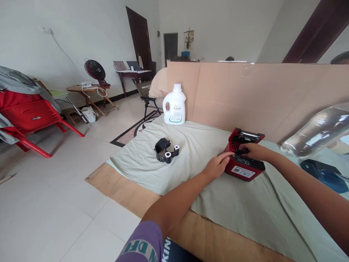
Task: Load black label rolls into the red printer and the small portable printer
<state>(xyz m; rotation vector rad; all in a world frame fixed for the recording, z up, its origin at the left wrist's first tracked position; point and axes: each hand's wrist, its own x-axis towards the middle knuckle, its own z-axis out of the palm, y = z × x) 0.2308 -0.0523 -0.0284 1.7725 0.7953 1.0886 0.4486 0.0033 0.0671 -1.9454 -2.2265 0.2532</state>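
While touching the open red device (pixel 242 175) on pale cloth (pixel 141 163) with extended left hand (pixel 217 166), reaching inside with right hand (pixel 253 151), cannot tell if gripping; likely adjusting internals, next needing fine alignment.

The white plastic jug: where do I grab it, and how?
Probably by the handle on the left of the white plastic jug, coming in from the left. The jug stands upright, and the looped handle leaves an opening that fingers could wrap through. The cardboard panel stands behind it, so the back seems harder to reach.
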